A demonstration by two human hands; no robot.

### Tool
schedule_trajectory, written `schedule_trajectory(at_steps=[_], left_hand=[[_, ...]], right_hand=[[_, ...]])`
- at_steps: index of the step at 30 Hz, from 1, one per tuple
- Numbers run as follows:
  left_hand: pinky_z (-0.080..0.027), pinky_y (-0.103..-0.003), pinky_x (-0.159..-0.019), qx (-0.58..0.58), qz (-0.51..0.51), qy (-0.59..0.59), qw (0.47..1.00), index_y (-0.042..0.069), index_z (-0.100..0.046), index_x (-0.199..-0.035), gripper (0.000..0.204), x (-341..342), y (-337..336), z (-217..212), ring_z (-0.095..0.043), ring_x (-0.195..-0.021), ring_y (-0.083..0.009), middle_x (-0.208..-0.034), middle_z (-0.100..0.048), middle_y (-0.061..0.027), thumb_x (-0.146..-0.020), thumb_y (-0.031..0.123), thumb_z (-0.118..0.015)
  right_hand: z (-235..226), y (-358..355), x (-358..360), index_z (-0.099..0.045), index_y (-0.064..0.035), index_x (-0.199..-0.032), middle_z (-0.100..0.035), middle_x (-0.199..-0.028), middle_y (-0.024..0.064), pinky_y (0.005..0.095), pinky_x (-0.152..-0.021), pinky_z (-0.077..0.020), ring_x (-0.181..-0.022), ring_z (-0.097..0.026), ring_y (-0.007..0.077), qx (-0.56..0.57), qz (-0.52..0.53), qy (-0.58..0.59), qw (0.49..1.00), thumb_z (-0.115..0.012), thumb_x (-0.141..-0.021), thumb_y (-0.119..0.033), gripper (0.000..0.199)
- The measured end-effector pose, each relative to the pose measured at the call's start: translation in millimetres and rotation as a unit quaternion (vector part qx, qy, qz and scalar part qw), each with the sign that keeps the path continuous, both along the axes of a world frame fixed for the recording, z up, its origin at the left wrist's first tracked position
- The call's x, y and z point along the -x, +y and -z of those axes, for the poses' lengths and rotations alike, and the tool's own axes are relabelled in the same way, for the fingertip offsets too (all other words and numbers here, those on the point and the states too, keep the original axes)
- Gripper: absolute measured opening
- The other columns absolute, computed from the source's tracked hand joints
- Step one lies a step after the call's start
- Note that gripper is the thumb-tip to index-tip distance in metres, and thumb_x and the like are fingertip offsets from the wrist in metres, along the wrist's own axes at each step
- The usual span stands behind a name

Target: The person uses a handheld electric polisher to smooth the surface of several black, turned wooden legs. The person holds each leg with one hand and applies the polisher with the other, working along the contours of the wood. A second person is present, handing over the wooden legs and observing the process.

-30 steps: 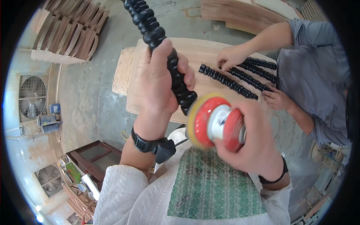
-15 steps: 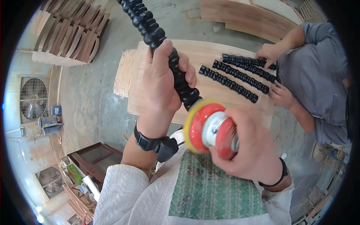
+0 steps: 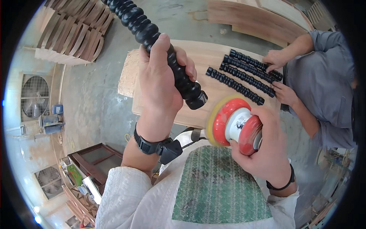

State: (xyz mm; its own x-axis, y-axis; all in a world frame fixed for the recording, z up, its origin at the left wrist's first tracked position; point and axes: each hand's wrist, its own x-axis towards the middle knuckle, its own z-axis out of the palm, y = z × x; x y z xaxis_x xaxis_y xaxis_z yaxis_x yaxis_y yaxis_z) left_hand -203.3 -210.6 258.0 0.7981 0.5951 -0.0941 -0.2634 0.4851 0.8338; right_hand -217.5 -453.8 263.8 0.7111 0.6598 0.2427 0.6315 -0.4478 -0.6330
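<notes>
My left hand [image 3: 159, 82] is wrapped round a glossy black bobbin-turned spindle [image 3: 146, 33], held at a slant. Its upper end runs out of the picture; its lower, square-cut end points toward my right side. In my right hand [image 3: 263, 149] is a red and white palm sander [image 3: 235, 126] with a yellow pad turned toward the spindle. A gap shows between the pad and the spindle's end. Several similar black spindles [image 3: 235, 84] lie side by side on the pale wooden table [image 3: 190, 121].
Across the table at right, a person in grey [image 3: 318, 80] has both hands [image 3: 275, 59] on the lying spindles. Stacked curved wooden parts [image 3: 72, 34] stand at far left. A dark frame [image 3: 101, 160] is at lower left, and wooden panels [image 3: 259, 17] at the back.
The sander has moved right, away from the spindle's end, which now shows. My left hand and spindle have shifted slightly left. The other person has drawn the lying spindles closer together.
</notes>
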Motion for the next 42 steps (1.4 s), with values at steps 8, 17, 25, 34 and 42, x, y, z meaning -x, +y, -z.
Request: schedule_trajectory(at_steps=[8, 17, 25, 34, 42], left_hand=[[-0.046, -0.037, -0.05, -0.021, 0.034, 0.028, 0.999, 0.014, -0.04, -0.104, 0.02, 1.9, -15.0, -0.7, -0.053, -0.056, -0.0207, -0.071, -0.05, -0.0062, -0.103, 0.027, -0.055], [-0.047, -0.037, -0.048, -0.009, 0.01, 0.008, 1.0, 0.014, -0.039, -0.103, 0.022, 3.6, -11.4, 2.9, -0.055, -0.054, -0.0228, -0.07, -0.051, -0.007, -0.102, 0.029, -0.056], [-0.046, -0.037, -0.049, 0.011, 0.038, -0.004, 0.999, 0.011, -0.042, -0.098, 0.028, 4.1, -8.4, 0.3, -0.054, -0.055, -0.022, -0.068, -0.05, -0.006, -0.104, 0.037, -0.053], [-0.044, -0.035, -0.05, 0.049, 0.072, -0.012, 0.996, 0.008, -0.047, -0.075, 0.049, 3.8, -0.5, 5.3, -0.052, -0.055, -0.0207, -0.067, -0.049, -0.0051, -0.104, 0.048, -0.049], [-0.044, -0.035, -0.05, 0.046, 0.091, -0.015, 0.995, 0.009, -0.048, -0.071, 0.053, 4.4, 7.1, 12.6, -0.051, -0.055, -0.0196, -0.063, -0.048, -0.0045, -0.103, 0.051, -0.048]], right_hand=[[-6.3, 8.5, -20.5, -0.046, 0.001, -0.13, -0.057, -0.114, 0.0194, 0.0446, -0.079, -0.0528, -0.097, -0.062, 0.0378, -0.008, -0.004, -0.023, 1.0, -0.083, -0.069, -0.012, 0.072], [-7.2, 14.1, -13.1, -0.05, -0.0014, -0.126, -0.058, -0.112, 0.0201, 0.0412, -0.078, -0.0544, -0.093, -0.065, 0.038, -0.018, 0.007, 0.018, 1.0, -0.083, -0.068, -0.009, 0.067], [-12.4, 11.1, -13.7, -0.048, 0.0022, -0.125, -0.058, -0.111, 0.0223, 0.0457, -0.081, -0.0523, -0.098, -0.062, 0.041, -0.057, -0.035, 0.038, 0.997, -0.08, -0.072, -0.011, 0.063], [-16.3, 11.2, -13.6, -0.048, 0.0011, -0.126, -0.058, -0.112, 0.0206, 0.0438, -0.078, -0.0537, -0.093, -0.063, 0.0388, -0.061, -0.05, 0.061, 0.995, -0.084, -0.068, -0.012, 0.069], [-11.3, 12.9, -12.8, -0.047, -0.0001, -0.127, -0.058, -0.109, 0.0207, 0.0429, -0.072, -0.0543, -0.09, -0.063, 0.0386, -0.051, -0.051, 0.05, 0.996, -0.084, -0.068, -0.013, 0.071]])
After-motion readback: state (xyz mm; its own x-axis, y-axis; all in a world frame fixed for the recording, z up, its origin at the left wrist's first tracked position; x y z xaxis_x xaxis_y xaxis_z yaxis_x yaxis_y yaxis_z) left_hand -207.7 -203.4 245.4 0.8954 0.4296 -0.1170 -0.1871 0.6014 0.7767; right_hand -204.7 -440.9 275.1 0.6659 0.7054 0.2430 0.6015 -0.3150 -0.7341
